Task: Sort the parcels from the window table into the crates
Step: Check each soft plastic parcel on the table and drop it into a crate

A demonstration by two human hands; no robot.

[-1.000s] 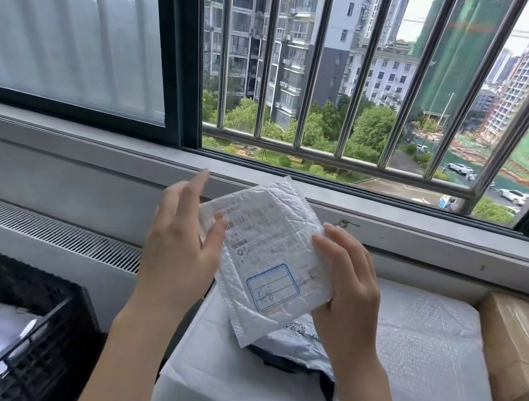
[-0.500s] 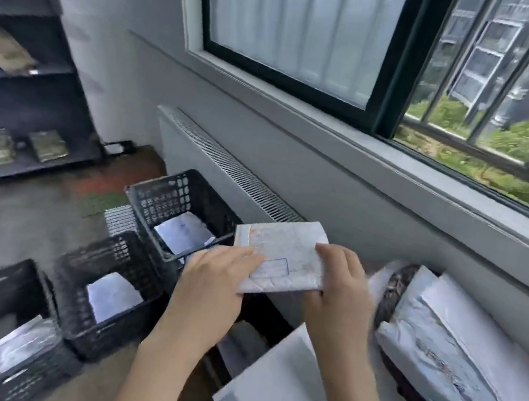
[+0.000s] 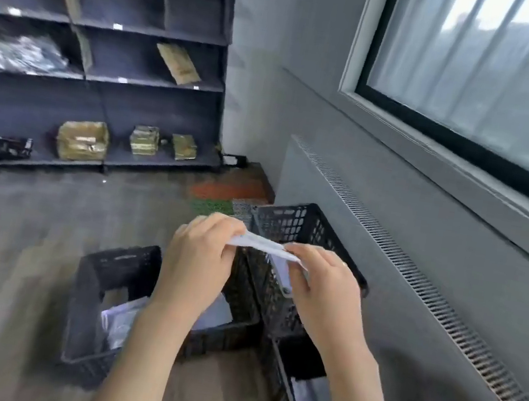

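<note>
White parcel [image 3: 263,246] seen edge-on, thin, creased.

one head-worn wide view looks down and forward, close over the crates [image 3: 289,228], toward far shelves [image 3: 102,77].

Far left there's a dark shelving unit [image 3: 102,77] against the wall, with some brown taped boxes [image 3: 82,140] on the bottom shelf and a tan padded envelope [image 3: 179,63] leaning higher up. On the right, a frosted window [image 3: 485,69] sits over a grey radiator cover [image 3: 417,276] with a long vent grille. Wood-look floor [image 3: 6,246], with a small red and green mat [image 3: 226,191] in the far corner.
</note>
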